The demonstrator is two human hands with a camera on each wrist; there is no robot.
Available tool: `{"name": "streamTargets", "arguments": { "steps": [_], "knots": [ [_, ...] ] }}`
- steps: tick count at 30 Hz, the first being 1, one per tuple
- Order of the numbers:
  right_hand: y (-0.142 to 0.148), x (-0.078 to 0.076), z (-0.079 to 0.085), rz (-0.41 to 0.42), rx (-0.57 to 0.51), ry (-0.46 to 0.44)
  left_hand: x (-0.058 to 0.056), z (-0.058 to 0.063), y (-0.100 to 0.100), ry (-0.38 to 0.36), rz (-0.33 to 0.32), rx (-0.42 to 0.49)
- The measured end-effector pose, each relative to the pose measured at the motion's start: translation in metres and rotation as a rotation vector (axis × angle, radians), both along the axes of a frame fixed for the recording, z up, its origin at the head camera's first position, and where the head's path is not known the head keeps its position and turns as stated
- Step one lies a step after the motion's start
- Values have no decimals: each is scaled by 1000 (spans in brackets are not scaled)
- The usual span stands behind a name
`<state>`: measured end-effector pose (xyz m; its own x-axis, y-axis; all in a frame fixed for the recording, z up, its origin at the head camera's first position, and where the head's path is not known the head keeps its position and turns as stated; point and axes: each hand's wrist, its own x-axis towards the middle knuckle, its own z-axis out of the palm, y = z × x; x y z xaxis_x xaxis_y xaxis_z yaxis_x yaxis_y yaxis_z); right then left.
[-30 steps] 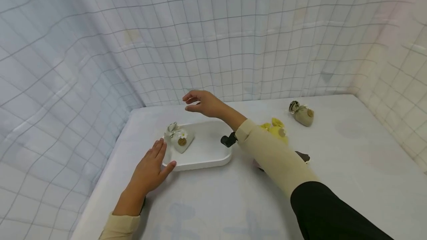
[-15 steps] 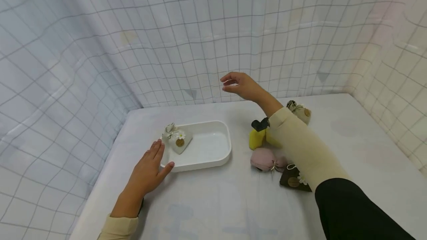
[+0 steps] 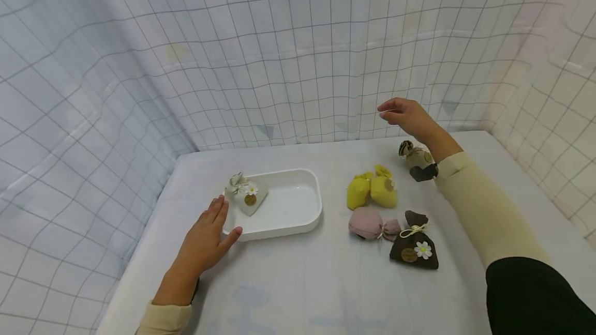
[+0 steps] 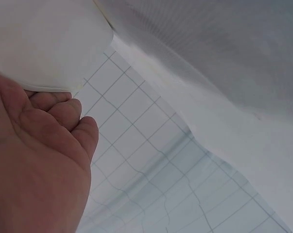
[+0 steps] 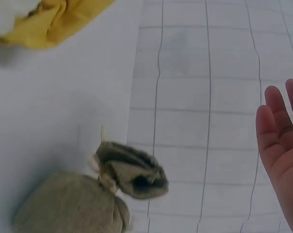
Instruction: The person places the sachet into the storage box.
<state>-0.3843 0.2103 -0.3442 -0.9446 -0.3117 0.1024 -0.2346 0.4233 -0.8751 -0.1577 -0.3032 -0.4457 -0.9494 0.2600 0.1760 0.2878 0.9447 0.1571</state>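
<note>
A white tray holds a pale beige drawstring pouch with a daisy, in its left end. My left hand rests against the tray's left end, fingers extended; the left wrist view shows the fingertips at the edge of the tray. Raised above the back right of the table, my right hand holds nothing and its fingers are loosely bent. Below it lies an olive-brown pouch, partly covered by the wrist camera. In the right wrist view this pouch is beside the hand, apart from it.
Right of the tray lie two yellow pouches, a pink pouch and a dark brown pouch with a daisy. A white grid-patterned curtain hangs behind and along both sides of the white table.
My right hand has moved right, from above the tray to above the olive-brown pouch, uncovering the yellow, pink and dark brown pouches. The left hand stays at the tray.
</note>
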Motion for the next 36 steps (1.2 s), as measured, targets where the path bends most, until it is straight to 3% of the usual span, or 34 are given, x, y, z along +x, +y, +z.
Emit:
{"name": "streamTargets", "arguments": {
  "steps": [6, 13, 27, 36],
  "knots": [
    [40, 0, -9, -76, 22, -30, 0, 0, -1, -1, -6, 7],
    [68, 6, -24, -140, 57, -62, 1, -1, -2, 11, -8, 12],
    [86, 8, -77, -138, 145, -175, 2, 0, -1, -6, 2, 1],
    [90, 9, -100, -130, 186, -180, 3, 1, 0, -8, 5, 5]
  ]
}}
